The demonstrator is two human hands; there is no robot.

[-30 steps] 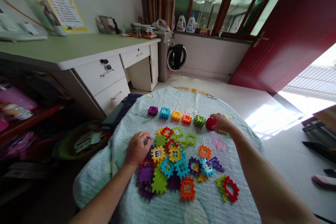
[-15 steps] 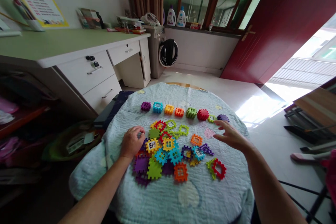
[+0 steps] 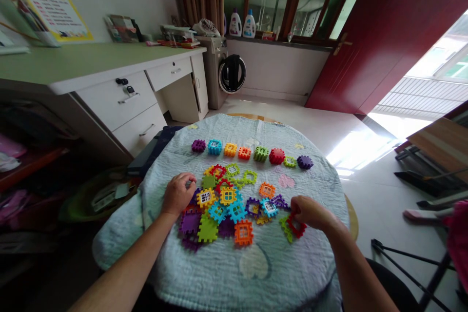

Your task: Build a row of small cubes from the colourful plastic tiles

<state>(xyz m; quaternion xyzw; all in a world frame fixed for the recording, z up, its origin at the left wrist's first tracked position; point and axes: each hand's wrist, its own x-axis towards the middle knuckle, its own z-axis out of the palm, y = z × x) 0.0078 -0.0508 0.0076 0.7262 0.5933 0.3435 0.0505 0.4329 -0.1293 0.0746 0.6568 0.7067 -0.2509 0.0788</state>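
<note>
My right hand (image 3: 310,211) is closed, its fingertips pinching the upper edge of a red frame-shaped interlocking block (image 3: 297,228). Touching that piece is a light green block (image 3: 285,229) on its left. At the left edge of the block pile, my left hand (image 3: 179,194) rests with loosely curled fingers, a gap between thumb and fingers. Beside it lie a yellow window block (image 3: 206,197), a purple block (image 3: 190,222) and a green block (image 3: 208,228). Blue window blocks (image 3: 236,210) and an orange one (image 3: 243,232) are nearer the middle.
Along the far side runs a row of sorted blocks, from a purple stack (image 3: 198,146) to a red stack (image 3: 277,156) and a dark purple stack (image 3: 304,162). A pale blue cloth (image 3: 285,273) covers the round table. A desk (image 3: 91,58) stands at left.
My right hand has come down and nearer, from hovering open by the far row to pinching the red block. The left hand stays by the pile. The view has shifted slightly.
</note>
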